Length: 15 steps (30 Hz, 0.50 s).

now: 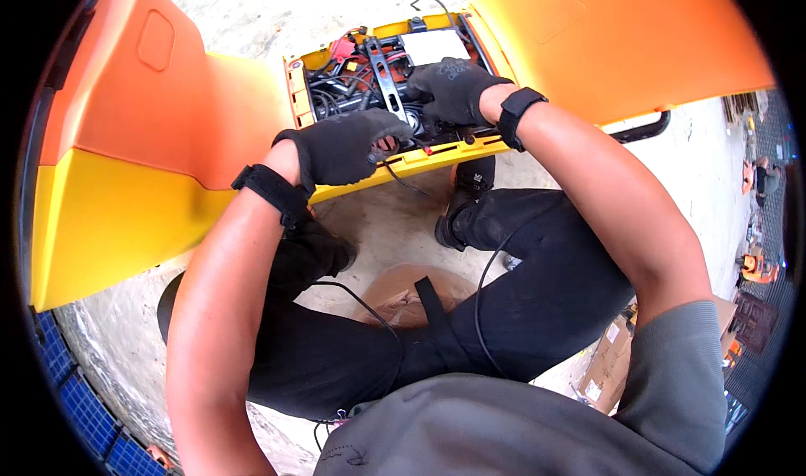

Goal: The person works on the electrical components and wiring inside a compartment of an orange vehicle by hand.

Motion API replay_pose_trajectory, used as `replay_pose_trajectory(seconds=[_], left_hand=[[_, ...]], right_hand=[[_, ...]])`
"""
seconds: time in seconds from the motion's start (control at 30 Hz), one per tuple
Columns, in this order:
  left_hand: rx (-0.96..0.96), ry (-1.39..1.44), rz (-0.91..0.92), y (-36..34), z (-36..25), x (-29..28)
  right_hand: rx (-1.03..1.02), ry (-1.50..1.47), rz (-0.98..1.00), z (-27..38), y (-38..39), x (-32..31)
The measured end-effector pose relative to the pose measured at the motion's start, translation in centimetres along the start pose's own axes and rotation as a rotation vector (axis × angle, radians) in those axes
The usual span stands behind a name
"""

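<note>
Both of my hands wear dark gloves and work at an open compartment in an orange and yellow machine body. My left hand is at its near edge, fingers curled; what they hold, if anything, is hidden. A thin black cable hangs over the yellow edge just beside those fingers. Deeper in, my right hand bends its closed fingers down among the parts, tips out of sight. Between the hands runs a slotted metal bracket. Black wires and a red connector lie left of it.
A white block sits at the compartment's far side. Large orange panels flank the opening, and a black bar handle sticks out at right. Beneath my legs is a round brown piece; a cardboard box stands at lower right.
</note>
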<state>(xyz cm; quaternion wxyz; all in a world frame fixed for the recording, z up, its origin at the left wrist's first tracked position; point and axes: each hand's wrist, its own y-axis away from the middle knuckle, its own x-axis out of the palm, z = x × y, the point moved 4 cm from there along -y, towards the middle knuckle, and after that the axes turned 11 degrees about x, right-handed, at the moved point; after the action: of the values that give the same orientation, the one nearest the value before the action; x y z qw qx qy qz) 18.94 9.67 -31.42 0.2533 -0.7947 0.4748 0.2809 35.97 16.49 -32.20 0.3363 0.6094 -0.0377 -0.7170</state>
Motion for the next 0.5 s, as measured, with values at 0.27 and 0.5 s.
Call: replay_pose_trajectory(seconds=[0.27, 0.5], left_hand=[[-0.28, -0.061, 0.13, -1.5, -1.5, 1.0], [-0.257, 0.092, -0.041, -0.1, 0.0, -3.1]], right_hand=[[0.02, 0.125, 0.036, 1.1, -0.2, 0.3], [0.038, 0.059, 0.008, -0.8, -1.0, 0.6]])
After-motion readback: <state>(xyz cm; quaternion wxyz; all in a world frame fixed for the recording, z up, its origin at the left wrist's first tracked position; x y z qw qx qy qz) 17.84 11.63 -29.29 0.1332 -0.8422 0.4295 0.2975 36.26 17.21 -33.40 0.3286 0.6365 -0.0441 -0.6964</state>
